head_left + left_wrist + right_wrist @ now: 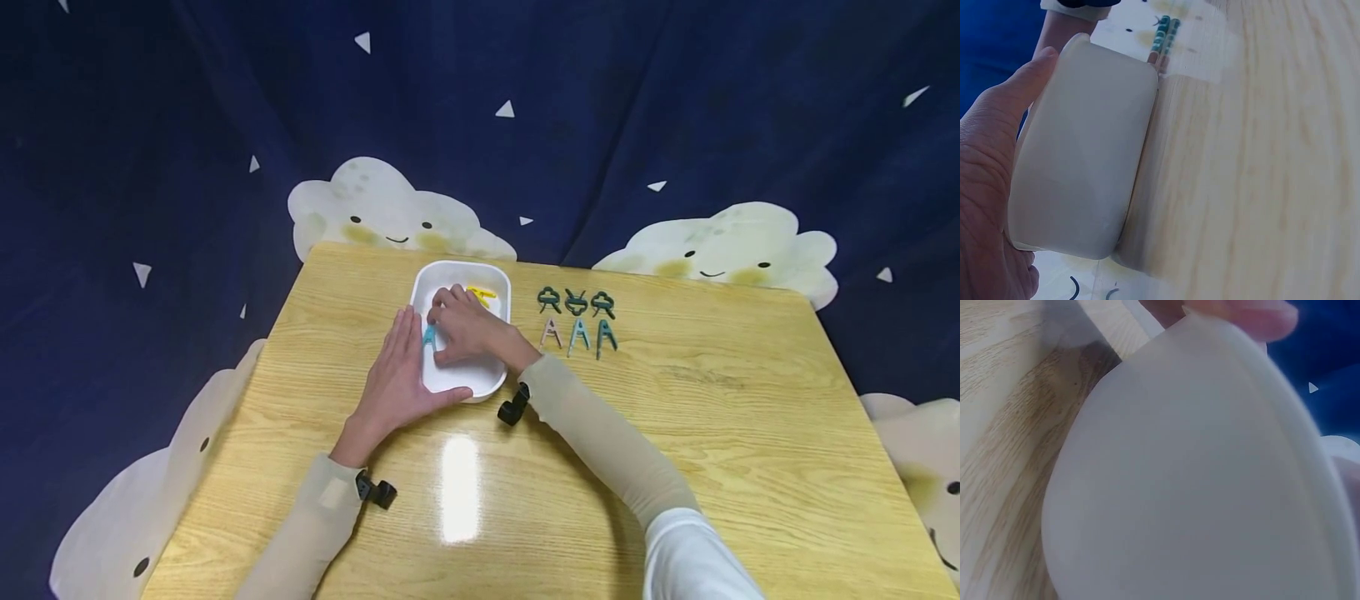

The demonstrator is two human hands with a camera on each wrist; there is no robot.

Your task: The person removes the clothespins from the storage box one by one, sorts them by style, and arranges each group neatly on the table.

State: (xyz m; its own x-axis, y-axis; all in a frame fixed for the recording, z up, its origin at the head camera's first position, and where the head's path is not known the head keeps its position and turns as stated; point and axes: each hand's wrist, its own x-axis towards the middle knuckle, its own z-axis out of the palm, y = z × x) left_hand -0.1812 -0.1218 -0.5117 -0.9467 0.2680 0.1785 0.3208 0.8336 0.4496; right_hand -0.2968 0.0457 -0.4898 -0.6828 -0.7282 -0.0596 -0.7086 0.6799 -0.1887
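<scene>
A white plastic tub [467,377] stands on the table. My left hand [397,375] rests against its near left corner, straight fingers along the left side and thumb along the near rim. The left wrist view shows that thumb touching the rim of the tub [1085,150]. My right hand [468,329] reaches inside, its bent fingers and thumb around a blue clothespin [429,335] by the left wall. Part of this clothespin is hidden by the fingers. Yellow clips [482,293] lie at the tub's far right.
Right of the tub, three dark green clips with rounded heads, one a middle clip [576,302], form a row. Below them lie a pink clothespin [551,333], a light blue clothespin [579,336] and a dark teal clothespin [606,337]. A dark blue curtain [450,83] hangs behind the table [712,433].
</scene>
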